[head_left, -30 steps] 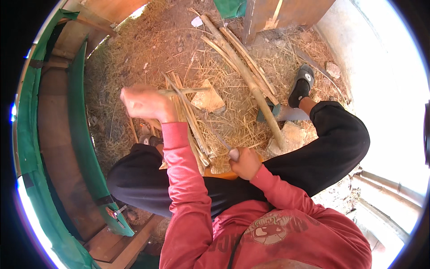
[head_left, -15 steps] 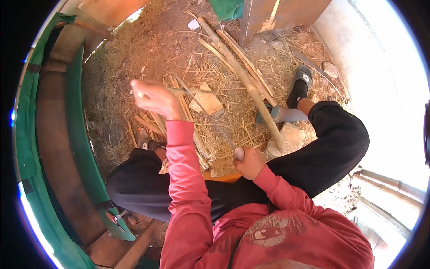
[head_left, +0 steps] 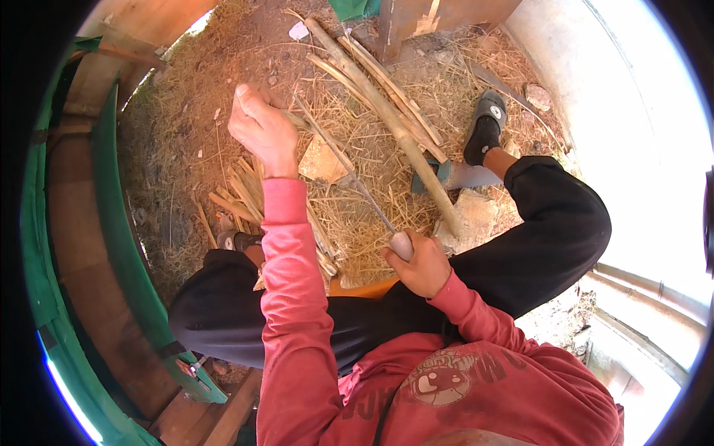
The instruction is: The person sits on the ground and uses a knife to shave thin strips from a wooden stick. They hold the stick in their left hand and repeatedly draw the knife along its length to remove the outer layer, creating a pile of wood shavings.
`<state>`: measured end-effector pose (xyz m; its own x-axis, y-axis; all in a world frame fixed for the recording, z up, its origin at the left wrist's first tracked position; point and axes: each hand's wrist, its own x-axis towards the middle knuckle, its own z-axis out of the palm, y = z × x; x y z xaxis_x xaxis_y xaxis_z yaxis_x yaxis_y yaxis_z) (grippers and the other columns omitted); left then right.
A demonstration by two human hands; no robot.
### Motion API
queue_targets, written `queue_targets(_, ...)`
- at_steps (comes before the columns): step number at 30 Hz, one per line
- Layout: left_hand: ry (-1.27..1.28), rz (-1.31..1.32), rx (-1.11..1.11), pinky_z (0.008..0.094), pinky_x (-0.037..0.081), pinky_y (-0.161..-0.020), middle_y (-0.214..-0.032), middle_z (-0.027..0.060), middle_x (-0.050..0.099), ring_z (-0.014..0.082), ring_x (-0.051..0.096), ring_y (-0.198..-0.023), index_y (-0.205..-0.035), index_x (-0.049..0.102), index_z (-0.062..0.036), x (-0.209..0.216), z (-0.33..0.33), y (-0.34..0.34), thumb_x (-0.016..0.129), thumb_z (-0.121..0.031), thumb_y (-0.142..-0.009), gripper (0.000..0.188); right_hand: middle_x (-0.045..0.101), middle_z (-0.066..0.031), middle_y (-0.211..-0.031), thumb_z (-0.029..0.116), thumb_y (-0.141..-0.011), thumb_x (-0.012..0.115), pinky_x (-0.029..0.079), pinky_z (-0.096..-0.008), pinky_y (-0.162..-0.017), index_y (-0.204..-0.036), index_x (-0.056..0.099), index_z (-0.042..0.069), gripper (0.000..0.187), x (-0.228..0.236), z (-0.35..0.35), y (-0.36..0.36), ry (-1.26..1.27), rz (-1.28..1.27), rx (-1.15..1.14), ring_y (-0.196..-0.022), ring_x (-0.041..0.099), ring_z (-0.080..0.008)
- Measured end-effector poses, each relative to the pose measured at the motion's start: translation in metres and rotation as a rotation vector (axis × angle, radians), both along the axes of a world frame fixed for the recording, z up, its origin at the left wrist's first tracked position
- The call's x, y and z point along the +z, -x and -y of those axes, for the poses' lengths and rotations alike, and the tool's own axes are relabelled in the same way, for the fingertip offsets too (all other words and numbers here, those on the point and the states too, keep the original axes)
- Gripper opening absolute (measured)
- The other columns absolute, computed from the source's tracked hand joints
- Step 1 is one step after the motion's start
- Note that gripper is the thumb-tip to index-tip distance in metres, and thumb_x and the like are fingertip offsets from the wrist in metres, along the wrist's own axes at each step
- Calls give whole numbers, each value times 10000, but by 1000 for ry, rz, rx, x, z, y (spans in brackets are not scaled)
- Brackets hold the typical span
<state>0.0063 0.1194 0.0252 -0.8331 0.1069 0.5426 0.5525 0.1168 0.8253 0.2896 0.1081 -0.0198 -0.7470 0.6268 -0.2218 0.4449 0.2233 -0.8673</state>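
Observation:
My left hand (head_left: pixel 262 128) is closed around a thin wooden stick (head_left: pixel 318 132), and the stick's free end points to the right. My right hand (head_left: pixel 424 266) grips the pale rounded handle of a long, narrow-bladed knife (head_left: pixel 355 178) in front of my lap. The blade slants up and left, its tip near my left hand, and crosses over the stick; whether they touch I cannot tell. Under the blade, a pale flat-faced block (head_left: pixel 321 160) rests on the straw-covered ground. Split wooden strips (head_left: pixel 244 192) lie below my left hand, some hidden by my sleeve.
A long pole (head_left: pixel 387 111) and more split strips (head_left: pixel 387 70) lie ahead, its near end by a stone (head_left: pixel 474 215). A saw (head_left: pixel 465 176) with a dark green handle lies by my right foot. Green-edged boards (head_left: pixel 123 223) stand on the left, a pale wall (head_left: pixel 595 89) on the right.
My left hand has turned and shifted slightly right and up with the stick. The right hand and knife stay close to where they were. The whole view has shifted a little.

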Motion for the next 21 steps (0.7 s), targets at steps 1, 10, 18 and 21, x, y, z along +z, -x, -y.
queue_targets(1, 49, -97, 6, 361, 344, -484, -506, 66, 443, 182, 432, -468, -591, 393, -42, -3, 2, 3, 297, -256, -969, 446, 600, -216, -625, 230, -813, 710, 465, -447, -545, -815, 592, -30, 285, 5, 1, 0, -17, 1, -12, -581, 610, -397)
queue_targets(10, 58, -98, 44, 372, 340, -478, -487, 69, 448, 200, 429, -437, -574, 416, -49, -14, -3, 6, 291, -303, -997, 510, 613, -227, -665, 155, -727, 681, 484, -462, -613, -820, 598, -19, 214, -58, 3, -2, -6, 167, -41, -653, 615, -416)
queue_targets(18, 55, -32, 44, 368, 357, -508, -512, 74, 435, 213, 432, -475, -572, 391, -42, -4, -3, 2, 280, -278, -984, 487, 607, -198, -653, 154, -740, 664, 474, -443, -584, -819, 607, -27, 206, 37, -6, 16, 136, -195, -197, -600, 628, -344)
queue_targets(21, 122, -46, 163, 383, 354, -528, -503, 92, 467, 245, 461, -480, -556, 423, -42, -8, -4, 6, 243, -332, -1008, 567, 613, -210, -657, 178, -743, 656, 487, -437, -609, -826, 626, -31, 227, -47, 12, 12, 78, 55, -146, -633, 641, -343)
